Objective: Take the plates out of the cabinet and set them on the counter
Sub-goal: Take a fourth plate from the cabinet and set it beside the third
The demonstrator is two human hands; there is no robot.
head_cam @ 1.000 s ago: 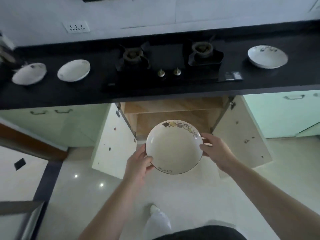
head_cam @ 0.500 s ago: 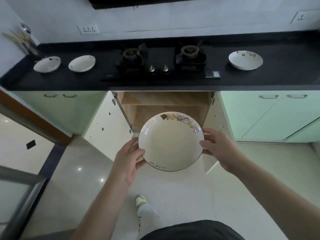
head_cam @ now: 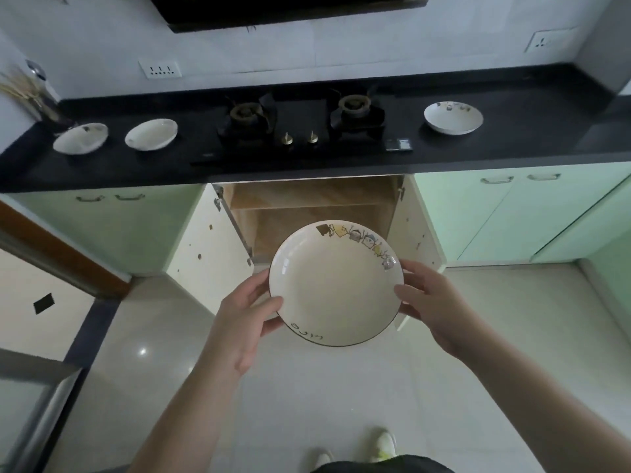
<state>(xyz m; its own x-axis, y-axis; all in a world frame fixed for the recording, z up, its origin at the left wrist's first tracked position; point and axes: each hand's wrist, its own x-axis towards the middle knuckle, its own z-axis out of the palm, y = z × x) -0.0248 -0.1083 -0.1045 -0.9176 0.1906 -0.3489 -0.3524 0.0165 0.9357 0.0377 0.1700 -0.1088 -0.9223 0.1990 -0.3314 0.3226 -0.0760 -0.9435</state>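
Note:
I hold a cream plate (head_cam: pixel 336 288) with small cartoon figures on its rim in front of the open cabinet (head_cam: pixel 307 213). My left hand (head_cam: pixel 246 319) grips its left edge and my right hand (head_cam: pixel 430 302) grips its right edge. The plate is level, below the height of the black counter (head_cam: pixel 532 134). Three more plates rest on that counter: two at the left, plate (head_cam: pixel 81 138) and plate (head_cam: pixel 151 134), and one at the right, plate (head_cam: pixel 453 117). The cabinet's visible shelves look bare.
A two-burner gas stove (head_cam: pixel 300 128) fills the counter's middle above the cabinet. Both white cabinet doors (head_cam: pixel 211 240) stand wide open on either side of me. A utensil holder (head_cam: pixel 34 97) stands at the counter's far left. My feet are on the tiled floor (head_cam: pixel 512 336).
The view has pulled back and risen, showing more of the counter and wall. The plate stays held in both hands and sits a little farther out from the cabinet.

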